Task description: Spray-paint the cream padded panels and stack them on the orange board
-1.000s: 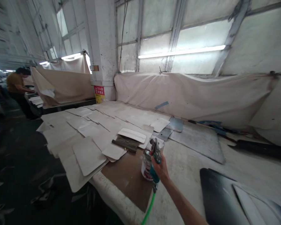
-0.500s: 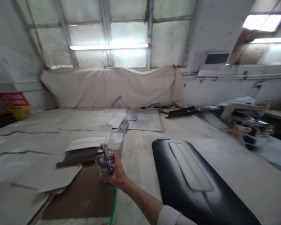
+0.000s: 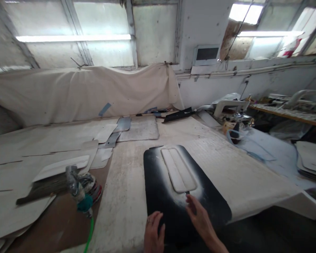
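A black board (image 3: 171,211) with a pale oversprayed middle lies on the covered table. On it rests a long, pale, rounded panel (image 3: 179,168) with a raised rim and a small dark tab (image 3: 187,192) at its near end. My right hand (image 3: 201,219) hovers over the board, fingertips beside that tab, thumb apart from the fingers. At the board's near left edge is my left hand (image 3: 154,232), fingers curved and thumb apart, holding nothing. To the left, a spray gun (image 3: 80,189) with a green hose (image 3: 89,233) stands on a brown board (image 3: 60,221).
Pale sheets (image 3: 5,179) overlap along the left side of the table. A grey mat (image 3: 139,128) and a black folded piece (image 3: 179,114) lie at the back. A sewing machine (image 3: 231,109) stands at the right, with stacked panels (image 3: 312,158) farther right.
The spray gun, held in my right hand before, now stands released on the brown board. My right hand has moved right to the panel, and my left hand has come into view. The view turned right.
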`<control>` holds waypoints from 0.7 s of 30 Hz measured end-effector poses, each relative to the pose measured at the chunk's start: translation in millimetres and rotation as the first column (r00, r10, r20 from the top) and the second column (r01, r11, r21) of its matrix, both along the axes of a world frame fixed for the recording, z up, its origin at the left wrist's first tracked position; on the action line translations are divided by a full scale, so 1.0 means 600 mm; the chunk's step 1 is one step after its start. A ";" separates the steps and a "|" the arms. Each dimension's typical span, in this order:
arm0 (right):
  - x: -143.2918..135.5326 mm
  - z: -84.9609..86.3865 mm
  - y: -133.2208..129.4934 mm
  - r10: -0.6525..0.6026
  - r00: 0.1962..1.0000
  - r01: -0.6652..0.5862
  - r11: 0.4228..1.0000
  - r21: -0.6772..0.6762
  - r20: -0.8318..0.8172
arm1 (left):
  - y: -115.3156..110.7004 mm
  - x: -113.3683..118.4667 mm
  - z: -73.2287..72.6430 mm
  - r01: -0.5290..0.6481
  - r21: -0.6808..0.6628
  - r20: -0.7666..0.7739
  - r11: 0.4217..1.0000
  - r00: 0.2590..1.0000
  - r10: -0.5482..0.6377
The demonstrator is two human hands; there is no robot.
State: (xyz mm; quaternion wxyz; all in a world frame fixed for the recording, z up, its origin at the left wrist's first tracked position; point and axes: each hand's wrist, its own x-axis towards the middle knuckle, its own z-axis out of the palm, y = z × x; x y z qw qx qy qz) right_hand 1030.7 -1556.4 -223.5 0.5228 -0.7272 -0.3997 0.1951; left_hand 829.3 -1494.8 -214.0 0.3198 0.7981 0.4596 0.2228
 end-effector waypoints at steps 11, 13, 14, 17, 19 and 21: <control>0.211 -0.089 -0.071 0.049 0.857 0.047 0.984 -0.172 0.513 | -0.059 0.179 0.009 0.216 -0.213 -0.345 0.953 0.896 -0.280; 0.223 -0.093 -0.061 0.071 0.850 0.028 0.984 -0.179 0.521 | -0.060 0.168 0.012 0.201 -0.225 -0.338 0.953 0.902 -0.270; 0.227 -0.096 -0.057 0.079 0.845 0.022 0.983 -0.183 0.528 | -0.061 0.162 0.012 0.213 -0.223 -0.335 0.951 0.900 -0.280; 0.235 -0.106 -0.054 0.099 0.831 0.015 0.980 -0.200 0.548 | -0.058 0.150 0.012 0.269 -0.223 -0.371 0.937 0.866 -0.336; 0.239 -0.112 -0.056 0.114 0.822 0.007 0.978 -0.211 0.558 | -0.053 0.146 0.014 0.287 -0.236 -0.407 0.928 0.838 -0.362; 0.242 -0.115 -0.056 0.140 0.805 -0.008 0.974 -0.225 0.576 | -0.040 0.143 0.022 0.296 -0.257 -0.417 0.920 0.825 -0.382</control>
